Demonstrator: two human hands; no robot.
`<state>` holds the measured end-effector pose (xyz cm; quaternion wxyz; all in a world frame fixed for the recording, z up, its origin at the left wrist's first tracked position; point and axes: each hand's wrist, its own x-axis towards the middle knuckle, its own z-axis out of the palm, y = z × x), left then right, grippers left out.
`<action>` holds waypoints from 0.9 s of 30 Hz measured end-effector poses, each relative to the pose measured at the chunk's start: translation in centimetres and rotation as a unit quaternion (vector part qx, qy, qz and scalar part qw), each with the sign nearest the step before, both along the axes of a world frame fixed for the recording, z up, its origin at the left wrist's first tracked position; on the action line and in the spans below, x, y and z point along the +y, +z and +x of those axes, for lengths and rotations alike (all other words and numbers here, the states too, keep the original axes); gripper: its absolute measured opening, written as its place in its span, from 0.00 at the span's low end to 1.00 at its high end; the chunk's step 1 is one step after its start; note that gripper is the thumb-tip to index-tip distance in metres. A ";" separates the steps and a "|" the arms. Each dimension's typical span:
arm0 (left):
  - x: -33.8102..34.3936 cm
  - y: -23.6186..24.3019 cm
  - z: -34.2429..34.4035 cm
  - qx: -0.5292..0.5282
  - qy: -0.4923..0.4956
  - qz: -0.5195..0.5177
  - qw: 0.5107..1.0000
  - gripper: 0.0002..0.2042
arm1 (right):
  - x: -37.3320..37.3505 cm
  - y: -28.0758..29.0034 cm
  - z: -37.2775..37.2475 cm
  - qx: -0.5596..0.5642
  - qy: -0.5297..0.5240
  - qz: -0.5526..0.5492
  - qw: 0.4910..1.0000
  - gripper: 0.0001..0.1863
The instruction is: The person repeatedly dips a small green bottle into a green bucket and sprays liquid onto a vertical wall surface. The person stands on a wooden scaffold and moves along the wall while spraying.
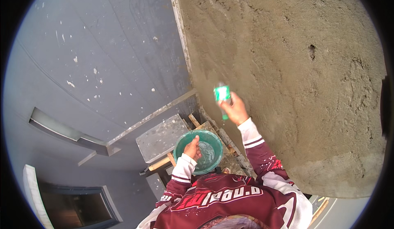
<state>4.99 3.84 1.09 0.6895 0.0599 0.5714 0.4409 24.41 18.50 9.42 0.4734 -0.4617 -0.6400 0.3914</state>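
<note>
My right hand (235, 109) is closed around a small clear plastic bottle (222, 93) with a green label, held in front of the wet wall. A green end, which looks like the cap, points down; motion blurs the bottle. My left hand (192, 148) is over the green plastic basin (218, 141), its thumb raised and its fingers loosely curled, with nothing visible in them. The wrist crosses the basin's near left rim. Whitish wet residue shows inside the basin. Rough grey-brown plaster (279, 73) covers the wall ahead and to the right.
A grey painted wall (123, 44) with white specks meets the plaster on the left. Beside the basin lie a splattered grey board (162, 136) and wooden battens (160, 163). A dark-framed window (78, 206) is at the lower left. A ledge (152, 114) juts along the grey wall.
</note>
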 end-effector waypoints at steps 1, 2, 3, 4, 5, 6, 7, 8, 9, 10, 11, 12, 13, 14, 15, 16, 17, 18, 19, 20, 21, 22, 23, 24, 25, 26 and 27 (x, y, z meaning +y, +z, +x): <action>-0.2 0.1 -0.4 0.002 0.007 0.000 1.000 0.19 | -0.1 4.0 0.6 0.016 -0.016 0.016 1.000 0.19; -0.1 0.2 -0.3 0.002 0.005 0.002 1.000 0.19 | 0.8 4.5 1.7 0.048 -0.057 0.060 0.995 0.19; 0.0 0.3 -0.6 0.003 0.010 0.004 1.000 0.19 | 0.7 5.8 2.2 0.065 -0.076 0.102 0.990 0.20; -0.1 0.3 -0.8 0.009 0.018 -0.004 1.000 0.18 | 0.6 5.9 2.6 0.058 -0.080 0.108 0.989 0.21; -0.2 -0.1 -1.2 0.009 0.026 -0.003 1.000 0.19 | 0.2 5.8 3.0 0.052 -0.084 0.113 0.989 0.22; -0.2 -0.5 -1.5 0.008 0.030 0.000 1.000 0.19 | -0.2 4.8 3.6 0.002 -0.094 0.091 0.991 0.24; -0.3 -0.7 -1.9 0.008 0.037 0.001 0.999 0.20 | -0.9 3.6 3.8 -0.047 -0.102 0.067 0.991 0.26; -0.4 -0.8 -2.2 0.003 0.039 0.002 0.999 0.19 | -1.9 2.6 4.0 -0.109 -0.104 0.041 0.988 0.31; -0.3 -0.6 -2.2 0.005 0.036 0.006 0.999 0.19 | -1.9 -1.3 4.4 -0.074 -0.119 0.044 0.989 0.34; -0.3 -0.8 -2.3 0.007 0.037 0.007 0.999 0.19 | -2.5 -3.8 4.7 -0.140 -0.120 0.050 0.982 0.36; -0.4 -0.8 -2.5 0.011 0.043 0.007 0.999 0.19 | -3.5 -5.2 4.4 -0.173 -0.092 0.018 0.981 0.38; -0.5 -0.6 -2.4 0.022 0.048 0.003 0.999 0.18 | -4.4 -6.5 4.3 -0.209 -0.061 -0.023 0.976 0.39; -0.4 -0.7 -2.3 0.019 0.041 0.005 0.999 0.19 | -5.4 -8.2 4.3 -0.237 -0.041 -0.029 0.970 0.39; -0.4 -1.0 -2.3 0.018 0.035 0.008 0.999 0.19 | -6.0 -10.2 4.4 -0.235 0.004 -0.063 0.970 0.39; -0.3 -1.1 -2.4 0.017 0.030 0.010 0.999 0.19 | -6.7 -10.4 4.3 -0.275 0.053 -0.121 0.952 0.39; -0.3 -1.1 -2.3 0.026 0.033 0.002 0.999 0.19 | -7.0 -11.0 4.2 -0.276 0.076 -0.150 0.946 0.38; -0.1 -1.1 -2.1 0.024 0.032 0.005 0.999 0.19 | -7.0 -11.5 4.1 -0.277 0.098 -0.179 0.939 0.37; -0.1 -1.3 -1.9 0.022 0.032 0.006 0.999 0.19 | -6.4 -10.7 3.8 -0.275 0.106 -0.174 0.939 0.36; -0.1 -1.4 -1.8 0.021 0.033 0.006 0.999 0.19 | -5.2 -8.7 3.4 -0.273 0.117 -0.170 0.940 0.35; -0.2 -1.2 -1.6 0.023 0.031 0.006 0.999 0.19 | -3.8 -6.4 2.9 -0.272 0.126 -0.164 0.940 0.34; -0.1 -1.0 -1.3 0.021 0.020 0.006 1.000 0.19 | -2.1 -3.6 2.5 -0.216 0.081 -0.112 0.967 0.30; -0.2 -1.1 -1.1 0.019 0.014 0.004 1.000 0.19 | -0.8 0.2 2.0 -0.090 0.024 -0.036 0.995 0.28; -0.2 -1.1 -0.8 0.016 0.008 0.002 1.000 0.19 | 0.0 4.3 1.9 -0.031 -0.040 0.056 0.997 0.25; 0.0 -0.9 -0.6 0.013 0.000 0.002 1.000 0.20 | 0.4 8.0 2.4 0.050 -0.048 0.082 0.994 0.23; 0.0 -0.8 -0.5 0.011 -0.005 0.000 1.000 0.20 | 0.4 10.3 2.4 0.128 -0.048 0.102 0.985 0.21; -0.2 -0.6 -0.3 0.010 -0.012 -0.004 1.000 0.20 | 0.5 10.5 3.1 0.108 -0.052 0.082 0.989 0.20; -0.1 -0.4 -0.2 0.004 -0.008 0.000 1.000 0.20 | 0.5 10.4 3.9 0.086 -0.052 0.064 0.993 0.20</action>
